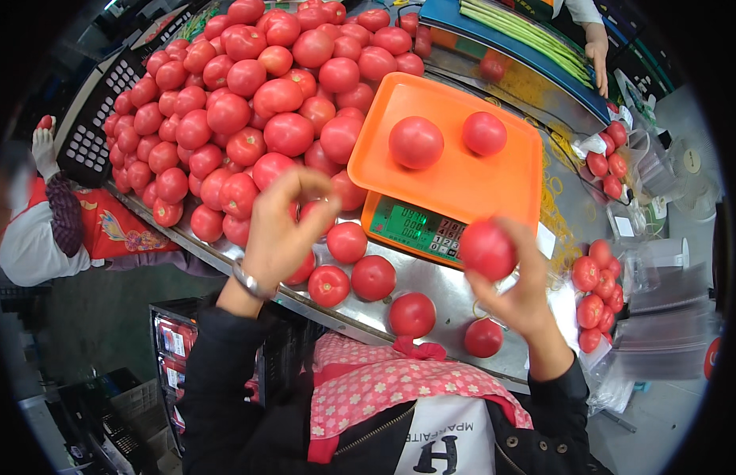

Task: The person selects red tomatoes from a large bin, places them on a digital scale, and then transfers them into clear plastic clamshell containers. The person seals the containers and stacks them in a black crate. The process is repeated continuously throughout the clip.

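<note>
My right hand (516, 285) grips a red tomato (488, 249) in front of the scale's keypad. My left hand (290, 228), with a silver bangle on its wrist, hovers at the edge of the tomato pile (225, 113), thumb and fingers curved apart. Part of a tomato shows beneath its fingers. Two tomatoes, one larger (416, 142) and one smaller (484, 133), lie on an orange tray (463, 178). The tray rests on a digital scale (397, 222) with a lit green display. Several loose tomatoes (374, 278) lie on the metal table before me.
Yellow rubber bands (558, 237) lie scattered right of the tray. Bunched tomatoes (596, 297) and clear plastic bags (659, 344) are at the right. Asparagus (528, 41) lies on a blue board near another person's hand (596, 56). A gloved co-worker (53, 225) stands left, beside a black crate (94, 136).
</note>
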A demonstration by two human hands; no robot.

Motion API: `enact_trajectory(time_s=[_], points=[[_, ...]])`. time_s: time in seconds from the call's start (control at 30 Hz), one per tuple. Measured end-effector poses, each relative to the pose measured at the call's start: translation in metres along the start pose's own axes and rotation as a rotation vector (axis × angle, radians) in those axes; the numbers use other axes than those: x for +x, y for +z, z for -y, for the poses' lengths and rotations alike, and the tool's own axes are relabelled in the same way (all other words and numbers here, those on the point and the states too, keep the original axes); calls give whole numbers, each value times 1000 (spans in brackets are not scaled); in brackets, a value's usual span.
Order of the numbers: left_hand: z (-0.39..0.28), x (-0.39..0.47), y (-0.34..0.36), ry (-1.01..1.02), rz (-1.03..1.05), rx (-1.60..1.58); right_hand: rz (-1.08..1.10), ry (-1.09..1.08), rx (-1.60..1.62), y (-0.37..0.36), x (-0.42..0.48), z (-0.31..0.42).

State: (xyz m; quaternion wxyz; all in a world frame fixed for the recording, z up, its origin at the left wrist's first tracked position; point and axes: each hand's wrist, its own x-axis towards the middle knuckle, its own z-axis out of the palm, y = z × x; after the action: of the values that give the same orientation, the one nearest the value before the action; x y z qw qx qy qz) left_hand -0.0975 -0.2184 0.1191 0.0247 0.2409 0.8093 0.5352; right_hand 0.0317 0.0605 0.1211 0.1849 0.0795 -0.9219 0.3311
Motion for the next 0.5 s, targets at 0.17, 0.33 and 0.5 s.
enact_trajectory(time_s=[0.17,0.33,0.5], points=[[8,-62,38,234,470,534,349,176,-24,35,-64,-19],[18,-76,73,297,496,816,476,186,-145,39,-77,-32],[31,-81,83,311,480,905,532,-162,-93,33,-60,-3]])
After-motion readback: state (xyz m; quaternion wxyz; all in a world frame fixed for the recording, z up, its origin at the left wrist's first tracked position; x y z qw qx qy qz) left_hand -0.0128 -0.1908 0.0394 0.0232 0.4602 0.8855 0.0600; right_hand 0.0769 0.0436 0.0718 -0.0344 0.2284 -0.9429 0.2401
